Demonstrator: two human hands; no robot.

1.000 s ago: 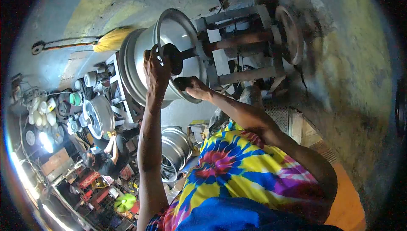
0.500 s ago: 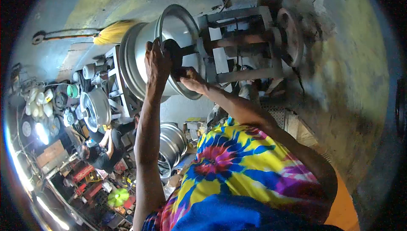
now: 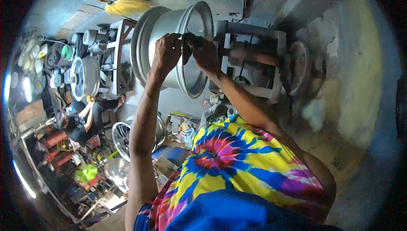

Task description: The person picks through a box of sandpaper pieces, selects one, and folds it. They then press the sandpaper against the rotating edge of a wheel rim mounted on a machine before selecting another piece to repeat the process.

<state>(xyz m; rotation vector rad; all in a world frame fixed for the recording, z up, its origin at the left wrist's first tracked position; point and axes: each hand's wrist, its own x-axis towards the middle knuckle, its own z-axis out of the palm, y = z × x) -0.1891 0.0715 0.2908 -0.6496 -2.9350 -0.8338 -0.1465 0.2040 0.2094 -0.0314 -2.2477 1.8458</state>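
A large silver wheel rim (image 3: 169, 19) is mounted with its open side facing right, beside a grey metal frame. Between my hands, at the near lip of the rim, is a thin dark piece (image 3: 186, 53), seen almost edge-on. My left hand (image 3: 166, 55) is outside the lip, with bent fingers pinching the piece's left side. My right hand (image 3: 204, 55) reaches in front of the rim's opening, its fingers curled on the other side of the piece. The fingertips partly hide the piece, and its exact shape is unclear.
The metal frame (image 3: 250, 29) and a round wheel (image 3: 300, 68) stand at the right. A yellow broom (image 3: 127, 5) hangs on the wall. At the left a person (image 3: 80, 121) sits by another rim (image 3: 91, 77). More rims (image 3: 122, 140) and clutter lie below.
My right hand has moved up from the dark piece's lower edge to its upper part. The dark piece now looks narrower and more edge-on. The whole view has shifted.
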